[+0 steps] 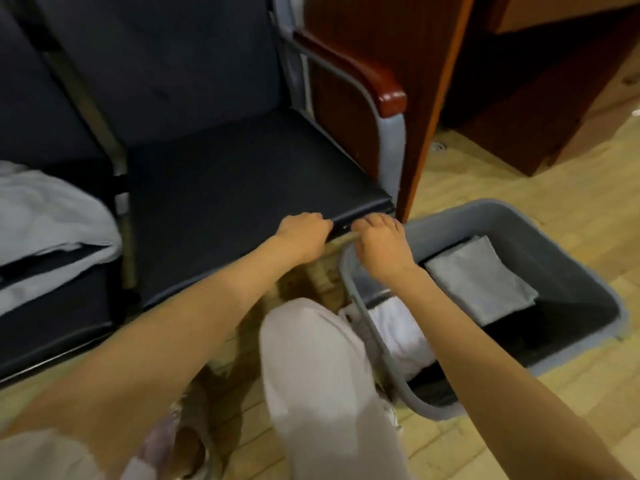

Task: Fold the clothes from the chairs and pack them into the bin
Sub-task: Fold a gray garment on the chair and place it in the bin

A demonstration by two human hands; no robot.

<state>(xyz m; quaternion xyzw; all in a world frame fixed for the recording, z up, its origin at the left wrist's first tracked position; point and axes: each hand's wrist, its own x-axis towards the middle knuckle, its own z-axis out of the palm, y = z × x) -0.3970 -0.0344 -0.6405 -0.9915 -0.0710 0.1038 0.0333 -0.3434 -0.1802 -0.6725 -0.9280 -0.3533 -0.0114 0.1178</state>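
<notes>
A flat black garment (242,188) seems to cover the seat of the near chair (173,81); it is hard to tell from the dark cushion. My left hand (303,233) and my right hand (375,242) sit close together at the seat's front right corner, with fingers curled over the black edge. The grey bin (519,216) stands on the floor just right of my hands. It holds a folded grey cloth (481,275), a folded white cloth (398,327) and dark fabric at the bottom. A light grey garment (45,216) lies crumpled on the left chair.
The chair's red-brown armrest (363,71) and a wooden desk panel (433,98) rise right behind the bin. My knee in pale trousers (311,358) is between the chair and the bin. Light wooden floor (554,410) surrounds the bin.
</notes>
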